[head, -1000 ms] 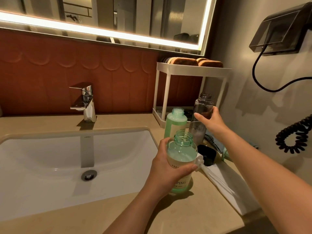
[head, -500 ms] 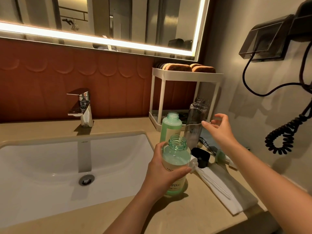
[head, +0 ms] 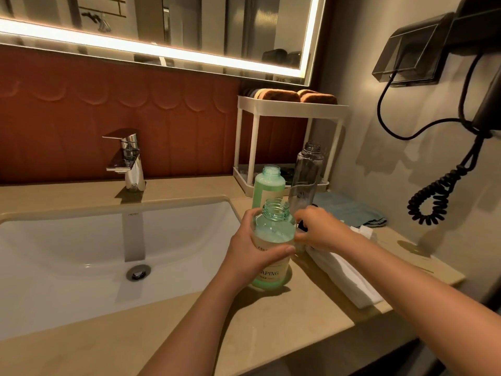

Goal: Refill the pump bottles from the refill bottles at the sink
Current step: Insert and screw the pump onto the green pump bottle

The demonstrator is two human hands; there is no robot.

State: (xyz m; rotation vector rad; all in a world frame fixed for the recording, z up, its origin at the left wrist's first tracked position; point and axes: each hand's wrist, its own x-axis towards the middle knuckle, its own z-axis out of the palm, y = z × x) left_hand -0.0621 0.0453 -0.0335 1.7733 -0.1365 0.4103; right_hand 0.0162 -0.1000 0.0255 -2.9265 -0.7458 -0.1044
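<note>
The short green bottle [head: 273, 270] stands upright on the counter [head: 284, 329], just right of the sink [head: 81, 253], with its neck open and no cap on it. It is filled with pale green liquid up to about its shoulder. The left hand [head: 250, 252] is wrapped round its middle, fingers behind and thumb curled across the front over the label. The right hand [head: 318, 230] is right beside the bottle on its far side, knuckles up and fingers bent downward. Something dark shows under the fingertips, but I cannot tell whether the hand is pinching it or only touching.

Just behind stand two more uncapped bottles: a tall green bottle [head: 268, 185], nearly full, and close beside it a clear smoky bottle [head: 306, 175] that looks almost empty. A folded white cloth [head: 349, 278] lies on the counter under the right forearm, with a crumpled blue cloth [head: 349, 210] nearer the wall.

A white two-tier rack [head: 290, 107] stands in the corner with brown rolled towels [head: 298, 95] on top. The chrome faucet [head: 127, 161] sits behind the basin, below the lit mirror [head: 162, 28]. A black coiled cord [head: 436, 199] hangs on the right wall.
</note>
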